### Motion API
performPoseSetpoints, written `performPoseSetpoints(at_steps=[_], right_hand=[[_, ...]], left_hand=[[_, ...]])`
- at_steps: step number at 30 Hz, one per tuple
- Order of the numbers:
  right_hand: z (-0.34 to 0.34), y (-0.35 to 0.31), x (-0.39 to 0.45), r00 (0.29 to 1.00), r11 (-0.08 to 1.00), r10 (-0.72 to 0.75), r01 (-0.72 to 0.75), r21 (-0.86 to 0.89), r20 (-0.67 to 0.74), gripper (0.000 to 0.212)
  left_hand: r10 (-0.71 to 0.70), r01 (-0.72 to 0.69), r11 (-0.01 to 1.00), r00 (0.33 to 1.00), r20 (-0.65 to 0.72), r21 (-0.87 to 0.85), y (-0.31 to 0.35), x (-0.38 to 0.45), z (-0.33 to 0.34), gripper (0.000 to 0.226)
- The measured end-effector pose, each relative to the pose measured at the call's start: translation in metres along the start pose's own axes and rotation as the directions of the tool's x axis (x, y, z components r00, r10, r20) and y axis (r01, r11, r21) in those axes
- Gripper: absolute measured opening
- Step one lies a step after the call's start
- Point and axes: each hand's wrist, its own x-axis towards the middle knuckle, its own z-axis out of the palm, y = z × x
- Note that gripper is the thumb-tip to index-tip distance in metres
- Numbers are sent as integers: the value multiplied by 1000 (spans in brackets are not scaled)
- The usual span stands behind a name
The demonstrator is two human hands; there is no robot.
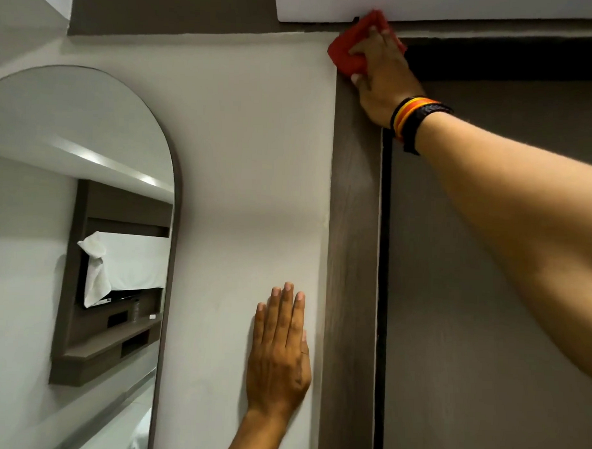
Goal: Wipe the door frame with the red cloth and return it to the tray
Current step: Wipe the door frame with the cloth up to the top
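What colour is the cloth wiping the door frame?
Red cloth, clearest in the head view.

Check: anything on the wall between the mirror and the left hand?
Nothing; head view shows bare wall from mirror edge to left hand.

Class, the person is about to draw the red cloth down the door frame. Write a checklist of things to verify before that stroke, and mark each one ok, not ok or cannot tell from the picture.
1. Red cloth held under the right hand: ok.
2. Cloth pressed against the top corner of the door frame: ok.
3. Left hand braced flat on the wall, off the frame: ok.
4. Frame below the cloth free of things in the way: ok.
5. Dirt left on the frame: cannot tell.
6. Tray ready for the cloth's return: cannot tell, none in view.
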Motion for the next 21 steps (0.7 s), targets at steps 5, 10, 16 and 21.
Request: performPoseSetpoints(at_steps=[5,10,16,21], right_hand=[[29,-13,-73,1000,1000,-2,1,-17,-31,49],[67,-19,-183,994,998,50,-52,-21,-98,46],[111,-33,-328,990,995,96,-96,10,-104,60],[132,-48,-448,982,982,186,-186,0,24,70]], left_hand=[[7,-7,1000,1000,18,-2,2,0,-5,58],[-1,1,1000,1000,25,1,5,2,-9,56],[-10,28,992,989,147,-125,6,3,-21,58],[10,51,966,973,232,-255,14,-40,-43,54]])
